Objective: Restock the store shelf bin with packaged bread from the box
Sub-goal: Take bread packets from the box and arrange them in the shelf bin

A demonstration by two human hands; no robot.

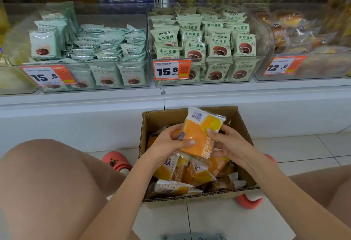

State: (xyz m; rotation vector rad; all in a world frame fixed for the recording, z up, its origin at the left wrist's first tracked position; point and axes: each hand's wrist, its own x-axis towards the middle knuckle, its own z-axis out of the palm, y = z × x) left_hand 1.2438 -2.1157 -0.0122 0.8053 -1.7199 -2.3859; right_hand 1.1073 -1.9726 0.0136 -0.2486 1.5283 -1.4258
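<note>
Both the left hand (171,141) and the right hand (226,143) grasp one orange bread packet (201,135) above the box (245,125), so the next move is probably lifting it to the shelf bin (303,72)

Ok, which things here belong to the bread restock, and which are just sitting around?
Job:
- orange bread packet, held by left hand and right hand
- cardboard box with more packets
- right-hand bin, tag 12.8, probably the target

Not the job:
- two green-packet bins, tags 15.8
- coral clogs
</note>
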